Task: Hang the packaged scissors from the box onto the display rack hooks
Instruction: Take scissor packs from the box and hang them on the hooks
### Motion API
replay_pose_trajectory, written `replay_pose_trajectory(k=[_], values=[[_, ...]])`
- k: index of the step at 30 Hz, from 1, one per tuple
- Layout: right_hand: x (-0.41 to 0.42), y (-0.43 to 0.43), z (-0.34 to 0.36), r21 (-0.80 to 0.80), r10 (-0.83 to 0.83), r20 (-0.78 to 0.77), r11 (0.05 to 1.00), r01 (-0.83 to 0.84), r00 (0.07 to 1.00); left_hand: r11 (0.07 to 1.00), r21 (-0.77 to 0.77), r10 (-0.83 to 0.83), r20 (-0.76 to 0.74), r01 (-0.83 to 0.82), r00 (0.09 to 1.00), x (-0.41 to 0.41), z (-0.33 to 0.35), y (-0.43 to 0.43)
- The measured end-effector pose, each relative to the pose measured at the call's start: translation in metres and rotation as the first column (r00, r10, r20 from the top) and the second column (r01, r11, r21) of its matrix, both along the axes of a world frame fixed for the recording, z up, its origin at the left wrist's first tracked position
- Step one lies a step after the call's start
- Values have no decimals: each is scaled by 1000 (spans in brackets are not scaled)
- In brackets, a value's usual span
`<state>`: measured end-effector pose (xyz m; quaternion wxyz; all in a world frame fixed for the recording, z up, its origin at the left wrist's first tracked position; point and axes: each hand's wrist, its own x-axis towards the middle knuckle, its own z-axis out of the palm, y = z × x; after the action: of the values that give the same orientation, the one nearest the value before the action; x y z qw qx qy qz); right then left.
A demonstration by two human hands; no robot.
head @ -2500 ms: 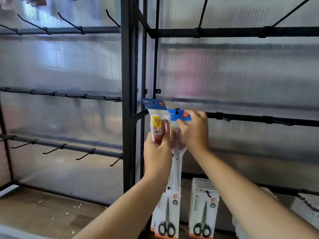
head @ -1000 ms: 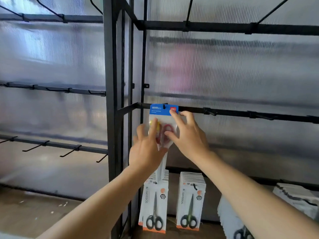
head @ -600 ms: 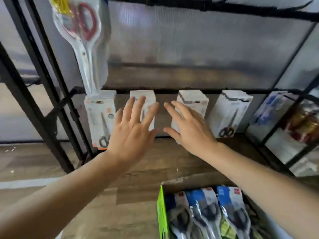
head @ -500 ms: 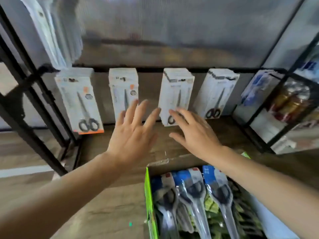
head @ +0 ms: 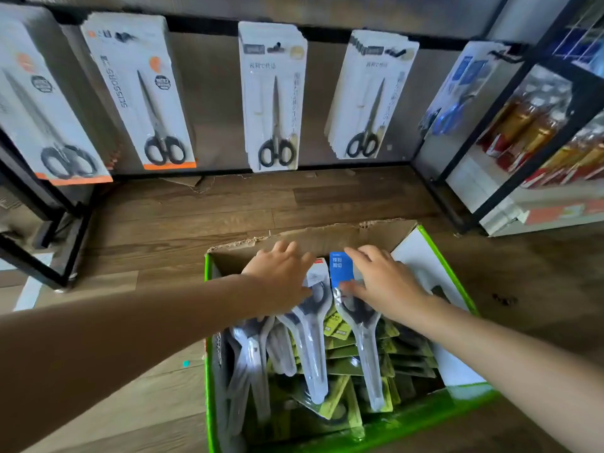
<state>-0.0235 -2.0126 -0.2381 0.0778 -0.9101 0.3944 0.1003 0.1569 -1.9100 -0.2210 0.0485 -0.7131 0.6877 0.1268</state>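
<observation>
Both hands (head: 281,279) (head: 385,282) outstretched, palms down

Materials and finishes. The box (head: 330,238) is made of brown corrugated cardboard, torn rough along its far rim, with a glossy green and white printed outer skin. The packaged scissors (head: 359,335) inside it are sealed in clear glossy plastic that catches white highlights, backed by printed card in blue and yellow-green. The floor (head: 228,210) is laid in matt wood-grain planks. The display rack (head: 483,152) is formed of black-painted metal bars with a dull sheen. The hanging scissor packs (head: 274,96) are mounted on smooth white printed card, with black plastic handles and grey metal blades.
</observation>
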Motion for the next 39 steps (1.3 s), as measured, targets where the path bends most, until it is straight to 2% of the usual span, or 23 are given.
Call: replay_pose_trajectory(k=[4,7,12,17,21,23,27,32,39], values=[[-10,0,-22,139,-198,1,971,196,980,992,119,44,-20,-41,999,1,-13,-4],[-8,0,-22,238,-293,103,935,263,951,969,220,137,-96,-113,986,11,-21,1],[15,-3,-14,287,-322,274,927,243,906,956,251,192,-135,-154,972,27,-25,1],[38,-8,-8,419,-353,378,890,182,856,941,326,91,23,-94,996,43,-51,10],[54,4,-23,475,-344,335,866,158,877,919,382,114,-12,-101,993,47,-52,19],[56,12,-29,433,-364,309,876,211,878,917,385,127,-40,-102,991,48,-51,18],[61,25,-31,266,-290,196,935,234,937,911,402,126,-65,-90,990,45,-50,22],[76,38,-31,348,-237,89,917,193,967,911,404,90,-8,-79,996,34,-49,33],[82,31,-27,358,-305,-6,889,287,952,934,347,52,100,-84,994,34,-49,36]])
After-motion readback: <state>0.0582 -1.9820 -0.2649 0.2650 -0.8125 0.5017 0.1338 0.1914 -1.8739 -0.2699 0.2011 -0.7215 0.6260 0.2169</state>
